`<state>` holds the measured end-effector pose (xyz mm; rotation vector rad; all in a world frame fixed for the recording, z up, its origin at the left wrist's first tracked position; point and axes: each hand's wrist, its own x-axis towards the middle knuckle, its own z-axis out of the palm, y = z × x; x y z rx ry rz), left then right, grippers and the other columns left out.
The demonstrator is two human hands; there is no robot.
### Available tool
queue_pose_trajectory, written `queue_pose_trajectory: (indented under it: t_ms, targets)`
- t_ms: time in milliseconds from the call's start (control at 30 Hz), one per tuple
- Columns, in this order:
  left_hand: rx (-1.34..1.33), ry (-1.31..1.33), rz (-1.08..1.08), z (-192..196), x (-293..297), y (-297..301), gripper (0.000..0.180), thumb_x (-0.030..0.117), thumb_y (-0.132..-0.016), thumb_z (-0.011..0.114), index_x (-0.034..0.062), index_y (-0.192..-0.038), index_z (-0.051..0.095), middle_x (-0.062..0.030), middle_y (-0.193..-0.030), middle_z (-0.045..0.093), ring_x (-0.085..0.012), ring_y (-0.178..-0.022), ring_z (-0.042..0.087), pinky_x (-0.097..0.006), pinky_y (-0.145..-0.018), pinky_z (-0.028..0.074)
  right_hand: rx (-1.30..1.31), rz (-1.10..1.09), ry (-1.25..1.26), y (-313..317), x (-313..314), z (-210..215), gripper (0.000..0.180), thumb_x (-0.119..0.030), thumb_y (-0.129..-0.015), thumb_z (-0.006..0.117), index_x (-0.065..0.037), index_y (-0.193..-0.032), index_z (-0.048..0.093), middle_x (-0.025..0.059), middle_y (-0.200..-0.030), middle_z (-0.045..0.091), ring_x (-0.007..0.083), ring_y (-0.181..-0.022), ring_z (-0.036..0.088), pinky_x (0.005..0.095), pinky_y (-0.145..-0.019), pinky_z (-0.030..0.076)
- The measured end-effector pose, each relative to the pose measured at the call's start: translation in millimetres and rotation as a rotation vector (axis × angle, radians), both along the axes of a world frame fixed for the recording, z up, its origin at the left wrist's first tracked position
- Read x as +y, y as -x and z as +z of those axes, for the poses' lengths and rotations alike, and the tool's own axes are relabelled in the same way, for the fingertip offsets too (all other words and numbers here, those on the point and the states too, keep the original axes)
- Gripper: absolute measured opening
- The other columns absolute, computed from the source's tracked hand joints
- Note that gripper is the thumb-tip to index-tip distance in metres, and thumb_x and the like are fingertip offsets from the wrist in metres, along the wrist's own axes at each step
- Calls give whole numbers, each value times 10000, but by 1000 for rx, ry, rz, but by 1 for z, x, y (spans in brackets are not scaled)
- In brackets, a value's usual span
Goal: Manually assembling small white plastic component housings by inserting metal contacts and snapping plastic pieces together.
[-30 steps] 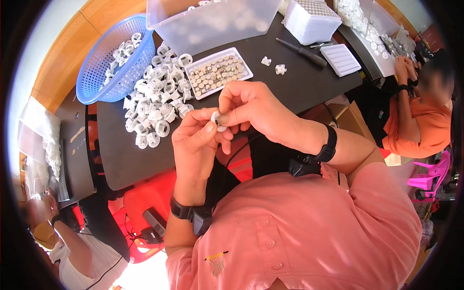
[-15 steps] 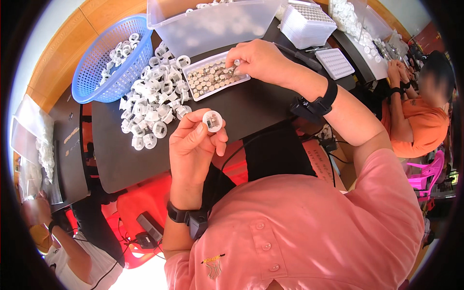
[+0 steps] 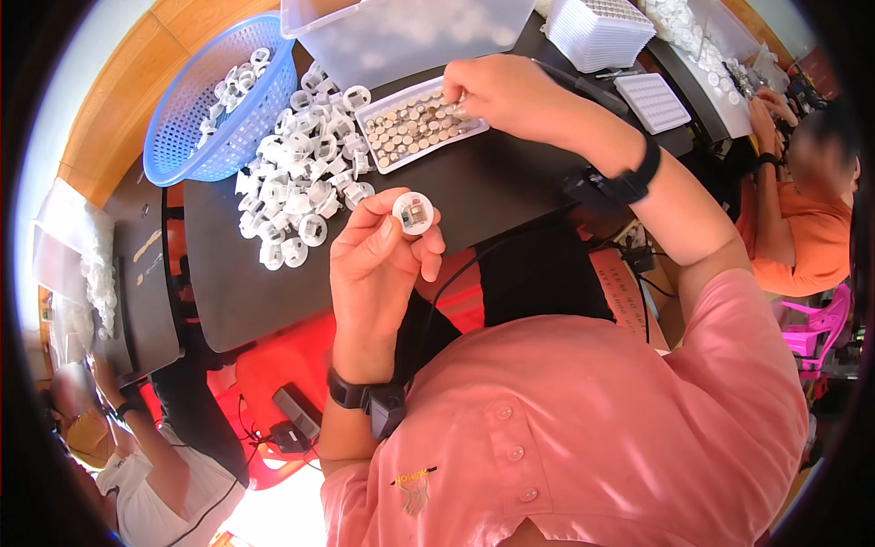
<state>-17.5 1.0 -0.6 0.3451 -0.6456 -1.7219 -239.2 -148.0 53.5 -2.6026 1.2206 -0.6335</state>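
My left hand [image 3: 378,251] pinches a small round white plastic housing [image 3: 413,213] between thumb and fingers. Its open side faces up and shows small metal parts inside. Over the right end of a shallow white tray [image 3: 390,168], my right hand [image 3: 501,91] is closed, with its fingertips down among silver button cells [image 3: 410,129]. Small silver pieces show at those fingertips, partly covered by the fingers. A heap of similar white plastic housings [image 3: 296,182] lies on the dark table just left of the tray.
A blue plastic basket [image 3: 169,137] with more housings stands behind the heap. Behind the tray is a large translucent bin [image 3: 410,41]. At the back right are stacked white trays [image 3: 599,35] and a single white grid tray [image 3: 652,102]. Other people sit at left and right.
The whole view has shifted, so the table and tray appear slightly higher and to the right. My right fingertips have dipped lower into the button cells; my left hand keeps its hold.
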Motion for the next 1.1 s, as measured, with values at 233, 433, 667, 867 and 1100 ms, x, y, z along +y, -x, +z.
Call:
queue_pose_trajectory:
  t_ms: [233,433,667,867,1100]
  targets:
    - [128,-180,169,11,0,11,308,165,-974,626,-6,-1226,581,-187,-1085,660,-316,-972,651,-417,-893,531,-267,405,64,-24,123,27,165,-98,-812,717,-107,-933,606,62,-813,579,270,-698,635,363,-575,502]
    - [59,-121,156,4,-8,13,340,242,-987,612,35,-1253,565,-148,-1135,641,-309,-1105,610,-445,-995,483,-350,463,111,-66,150,-25,165,-63,-764,688,-71,-893,585,46,-803,538,229,-662,593,340,-475,456]
    - [161,-87,121,-1,-12,7,328,268,-1009,571,53,-1256,555,-141,-1116,629,-285,-1073,593,-433,-953,495,-512,442,239,-68,151,-33,116,-57,-776,694,-25,-881,656,48,-824,538,206,-672,582,322,-488,478]
    - [115,-71,147,-3,-15,9,327,270,-1012,570,47,-1250,553,-140,-1117,620,-269,-1024,587,-421,-902,503,-540,409,310,-74,148,-40,99,-74,-734,639,-35,-737,549,71,-784,474,242,-726,571,325,-460,462]
    - [134,-49,131,-7,-13,7,332,223,-995,605,39,-1267,552,-155,-1147,619,-269,-1029,592,-408,-916,506,-478,366,356,-74,153,-36,137,-96,-744,646,-35,-854,592,77,-833,512,257,-714,576,338,-508,478]
